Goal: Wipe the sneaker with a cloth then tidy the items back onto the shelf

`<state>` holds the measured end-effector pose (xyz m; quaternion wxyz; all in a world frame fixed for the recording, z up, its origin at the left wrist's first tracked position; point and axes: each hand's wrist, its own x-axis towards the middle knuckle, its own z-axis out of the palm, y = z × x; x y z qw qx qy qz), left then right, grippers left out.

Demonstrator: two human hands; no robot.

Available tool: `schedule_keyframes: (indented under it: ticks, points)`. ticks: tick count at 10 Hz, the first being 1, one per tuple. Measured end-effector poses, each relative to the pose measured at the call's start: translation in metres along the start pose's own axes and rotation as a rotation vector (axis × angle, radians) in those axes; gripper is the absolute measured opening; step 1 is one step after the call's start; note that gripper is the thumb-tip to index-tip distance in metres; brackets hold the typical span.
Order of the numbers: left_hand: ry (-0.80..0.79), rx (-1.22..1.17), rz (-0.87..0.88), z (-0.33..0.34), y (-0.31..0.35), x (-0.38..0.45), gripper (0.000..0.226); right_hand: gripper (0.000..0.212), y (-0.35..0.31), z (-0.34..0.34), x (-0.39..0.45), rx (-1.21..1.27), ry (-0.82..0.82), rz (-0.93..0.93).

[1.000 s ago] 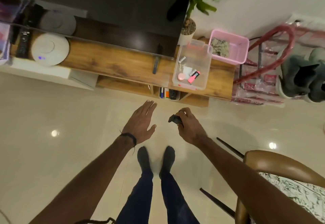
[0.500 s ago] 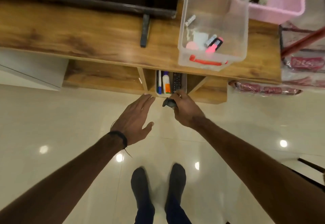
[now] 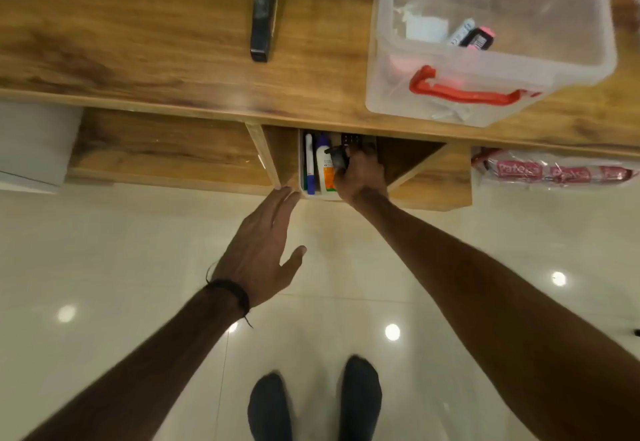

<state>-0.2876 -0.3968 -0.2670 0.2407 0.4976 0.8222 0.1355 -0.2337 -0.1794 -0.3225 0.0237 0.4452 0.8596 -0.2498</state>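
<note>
While my feet [image 3: 313,406] show at the bottom centre of the frame on the glossy floor [image 3: 104,250], my left hand [image 3: 263,250] sits left of centre with its fingers straight and lightly spread, holding nothing, the fingertips just at the front edge of the wooden shelf [image 3: 166,160] and near the left corner of the white tray [image 3: 302,177]. That tray stands in the shelf's middle compartment, just above centre, with a blue-capped pen [image 3: 309,163] and a white bottle [image 3: 325,170] with an orange label lying in it side by side. Right of them, my right hand [image 3: 362,177] reaches into the tray, its grip pinching a small dark object [image 3: 336,156]; it is too blurred for me to say what it is, perhaps a rolled dark cloth. On the desk top [image 3: 138,42], at the upper right of the frame, stands a clear plastic box [image 3: 485,59] with a red handle. At the far right edge lies a red printed packet [image 3: 554,173].
</note>
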Motion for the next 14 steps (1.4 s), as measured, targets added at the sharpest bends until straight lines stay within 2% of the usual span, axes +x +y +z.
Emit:
schedule_keyframes:
  ticks: [2,3,4,7,8,9,10,11,12,13,14]
  points:
    - [0.019,-0.009,0.052,0.002,-0.003,0.015,0.08,0.024,-0.01,0.008,0.024,-0.007,-0.008,0.091]
    - [0.014,-0.006,0.031,-0.002,-0.007,0.019,0.08,0.025,-0.009,0.01,0.028,0.076,-0.013,0.13]
    - [0.006,0.012,0.014,-0.006,-0.012,0.023,0.08,0.012,-0.006,0.009,0.033,0.11,-0.032,0.116]
    - [-0.014,0.051,0.023,-0.012,-0.006,0.027,0.081,0.011,-0.002,0.002,0.028,0.102,-0.1,0.031]
    - [-0.032,0.064,0.015,-0.017,-0.006,0.022,0.08,0.018,-0.003,-0.008,0.016,0.133,-0.064,-0.004]
    - [-0.038,0.075,0.003,-0.025,-0.001,0.014,0.081,0.025,-0.002,-0.015,0.001,0.054,-0.033,-0.068]
    - [0.024,0.073,-0.019,-0.043,0.01,0.001,0.081,0.034,0.0,-0.034,-0.025,-0.028,-0.104,-0.132]
    - [0.079,0.055,-0.066,-0.056,0.021,-0.008,0.083,0.055,0.001,-0.049,-0.047,-0.047,-0.065,-0.214]
    - [0.125,0.08,-0.051,-0.08,0.047,-0.024,0.086,0.067,-0.001,-0.081,-0.085,-0.11,-0.048,-0.27]
    - [0.16,0.105,-0.049,-0.097,0.068,-0.035,0.09,0.073,-0.004,-0.105,-0.119,-0.084,-0.075,-0.28]
    - [0.204,0.084,0.017,-0.126,0.105,-0.043,0.093,0.079,-0.013,-0.145,-0.163,-0.078,-0.026,-0.37]
